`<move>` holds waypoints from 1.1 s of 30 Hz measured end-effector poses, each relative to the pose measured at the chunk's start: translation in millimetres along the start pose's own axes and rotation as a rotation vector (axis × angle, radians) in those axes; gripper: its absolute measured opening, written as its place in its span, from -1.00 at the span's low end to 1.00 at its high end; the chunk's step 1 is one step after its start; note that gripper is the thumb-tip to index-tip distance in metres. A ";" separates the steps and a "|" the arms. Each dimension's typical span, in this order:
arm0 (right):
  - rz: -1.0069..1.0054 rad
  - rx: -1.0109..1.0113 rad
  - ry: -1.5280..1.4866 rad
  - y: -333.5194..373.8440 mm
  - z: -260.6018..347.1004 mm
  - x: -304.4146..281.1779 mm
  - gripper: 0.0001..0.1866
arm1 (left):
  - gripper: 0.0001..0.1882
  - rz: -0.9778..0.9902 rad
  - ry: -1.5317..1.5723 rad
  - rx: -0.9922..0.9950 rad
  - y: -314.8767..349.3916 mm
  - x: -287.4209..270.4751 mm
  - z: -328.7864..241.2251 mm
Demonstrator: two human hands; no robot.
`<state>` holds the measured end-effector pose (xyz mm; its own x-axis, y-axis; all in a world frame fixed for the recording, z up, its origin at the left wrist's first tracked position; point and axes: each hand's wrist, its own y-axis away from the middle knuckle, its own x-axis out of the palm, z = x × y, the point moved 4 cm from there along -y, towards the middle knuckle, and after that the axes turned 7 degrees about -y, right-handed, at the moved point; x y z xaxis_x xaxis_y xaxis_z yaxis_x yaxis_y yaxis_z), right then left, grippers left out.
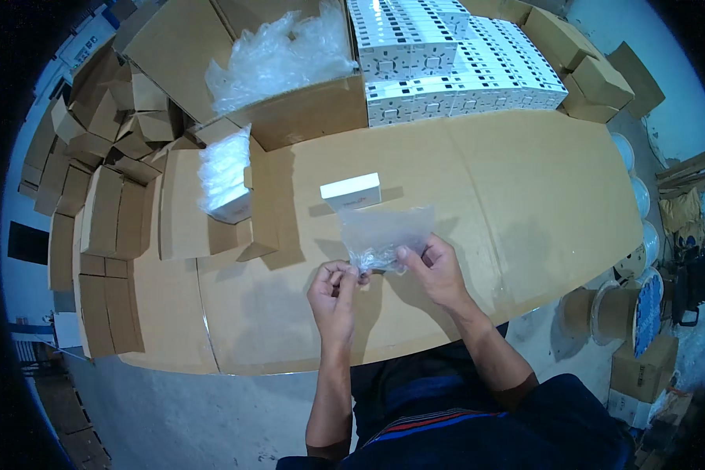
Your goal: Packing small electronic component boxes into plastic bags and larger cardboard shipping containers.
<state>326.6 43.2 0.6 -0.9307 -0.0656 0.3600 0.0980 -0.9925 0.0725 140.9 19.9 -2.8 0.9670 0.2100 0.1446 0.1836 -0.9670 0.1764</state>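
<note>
Between my two hands hangs a clear plastic bag with small pale parts gathered at its lower end; their kind is too small to tell. My left hand pinches the bag's lower left corner. On the lower right side, my right hand grips it between thumb and fingers. Just beyond the bag, a small white box stands on the cardboard-covered table. To the left, an open carton holds a row of plastic-wrapped items.
A large carton full of clear plastic bags stands at the back left. Stacked white printed boxes fill the back middle. Empty open cartons crowd the left edge. Spools stand on the floor at right.
</note>
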 end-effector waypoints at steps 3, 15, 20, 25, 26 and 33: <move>-0.083 0.029 0.131 -4.3 -16.3 -8.3 -0.85 | -0.94 0.030 -0.018 -0.063 4.6 -8.9 20.4; -0.005 0.061 0.199 -2.7 -28.7 1.1 -0.86 | -0.60 0.224 0.038 -0.065 -18.0 -3.9 10.5; 0.002 -0.009 0.214 -5.6 -29.4 0.1 -0.83 | -0.66 0.349 -0.140 -0.175 -27.9 -3.6 27.5; -0.070 -0.435 0.755 -20.4 47.8 15.7 -0.54 | -0.76 0.256 -0.124 -0.096 -23.3 -4.3 23.1; -0.072 -0.437 0.761 -24.6 56.8 18.3 -0.54 | -0.77 0.258 -0.137 -0.086 -23.3 -2.5 22.4; 0.208 -0.742 1.143 -39.2 72.9 49.1 -0.65 | -0.76 0.227 -0.241 -0.022 -21.5 -5.0 19.0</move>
<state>302.8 86.3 83.2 -0.7269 0.0931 -0.6804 0.3967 -0.7518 -0.5267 135.5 36.9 -25.8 0.9973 -0.0529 -0.0517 -0.0424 -0.9814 0.1875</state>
